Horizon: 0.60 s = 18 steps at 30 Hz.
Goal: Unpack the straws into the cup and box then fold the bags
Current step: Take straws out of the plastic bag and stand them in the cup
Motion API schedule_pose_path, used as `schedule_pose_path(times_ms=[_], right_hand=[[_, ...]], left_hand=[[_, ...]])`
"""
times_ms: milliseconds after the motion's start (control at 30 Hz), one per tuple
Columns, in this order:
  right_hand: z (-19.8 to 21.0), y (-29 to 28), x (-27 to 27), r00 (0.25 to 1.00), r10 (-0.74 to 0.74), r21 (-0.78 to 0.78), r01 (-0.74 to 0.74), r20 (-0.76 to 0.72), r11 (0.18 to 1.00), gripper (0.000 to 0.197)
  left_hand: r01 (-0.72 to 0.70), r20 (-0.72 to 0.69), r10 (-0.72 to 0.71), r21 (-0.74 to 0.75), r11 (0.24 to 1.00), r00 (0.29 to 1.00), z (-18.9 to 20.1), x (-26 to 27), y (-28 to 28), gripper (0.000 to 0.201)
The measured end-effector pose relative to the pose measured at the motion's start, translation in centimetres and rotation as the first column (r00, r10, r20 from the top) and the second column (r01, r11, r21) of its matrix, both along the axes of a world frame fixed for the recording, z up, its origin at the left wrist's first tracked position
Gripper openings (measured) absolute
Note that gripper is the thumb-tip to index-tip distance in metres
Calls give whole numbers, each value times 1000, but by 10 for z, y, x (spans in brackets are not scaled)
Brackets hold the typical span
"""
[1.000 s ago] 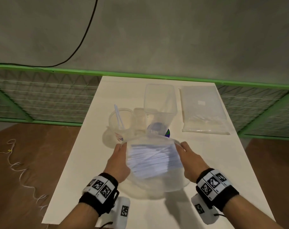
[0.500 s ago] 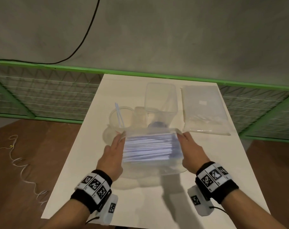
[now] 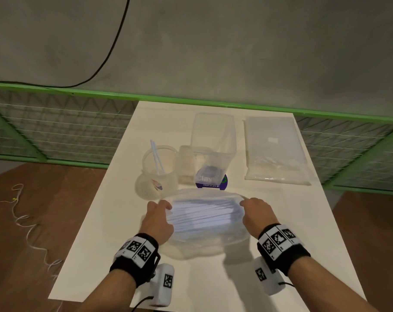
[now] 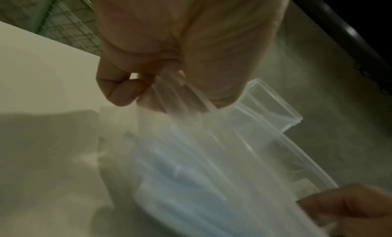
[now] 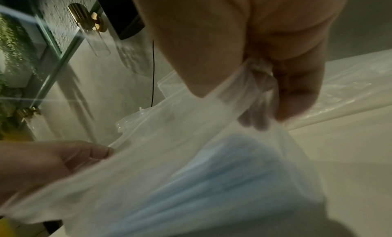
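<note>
A clear plastic bag (image 3: 204, 235) holding a bundle of pale blue straws (image 3: 202, 216) hangs just above the white table (image 3: 303, 233), in front of me. My left hand (image 3: 160, 213) pinches the bag's top left corner, and the left wrist view shows thumb and fingers closed on the film (image 4: 176, 93). My right hand (image 3: 253, 210) pinches the top right corner, with the plastic bunched between its fingers (image 5: 260, 76). Behind the bag stand a clear cup (image 3: 158, 172) with two straws in it and a tall clear box (image 3: 213, 145).
A second clear bag (image 3: 275, 152) of straws lies flat at the back right. A small clear container (image 3: 186, 164) sits between cup and box, and a purple round label (image 3: 211, 181) shows at the box's foot. A green rail with wire mesh (image 3: 56, 131) runs behind the table.
Both hands have turned the bag from tilted to level, so the straws now lie crosswise, and have drawn its top corners further apart.
</note>
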State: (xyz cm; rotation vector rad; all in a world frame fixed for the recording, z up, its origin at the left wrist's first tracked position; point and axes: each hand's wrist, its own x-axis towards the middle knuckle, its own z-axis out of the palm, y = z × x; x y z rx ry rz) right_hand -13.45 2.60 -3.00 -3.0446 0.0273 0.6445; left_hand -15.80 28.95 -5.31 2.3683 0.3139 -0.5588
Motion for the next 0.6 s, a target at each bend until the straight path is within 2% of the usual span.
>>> schedule_pose_path(times_ms=[67, 133, 200, 267, 367, 467, 533, 600], right_hand=[[2, 1, 2, 1000, -7, 15, 7, 14, 1000, 25], [5, -1, 4, 1000, 14, 14, -14, -3, 1000, 20], [5, -8, 4, 998, 63, -16, -64, -28, 998, 23], [4, -13, 3, 993, 92, -44, -96, -78, 994, 32], [5, -13, 2, 981, 151, -50, -159, -125, 986, 45], [15, -11, 3, 990, 142, 97, -143, 25, 985, 67], [22, -9, 0, 987, 108, 153, -126, 117, 980, 70], [18, 0, -8, 988, 128, 164, -140, 84, 976, 68]], left_hand=[[-10, -58, 13, 61, 998, 998, 7, 3, -5, 29], [38, -78, -27, 147, 988, 997, 13, 4, -6, 22], [140, -121, -108, 302, 943, 987, 19, 4, -5, 23], [260, -219, -178, 441, 859, 959, 23, 4, -5, 29], [330, -289, -199, 534, 778, 937, 26, 3, -8, 39], [254, -119, -229, 582, 772, 966, 29, 0, -4, 59], [190, -8, -229, 586, 788, 974, 27, -2, 4, 69], [173, -6, -204, 552, 815, 979, 18, -4, 12, 76]])
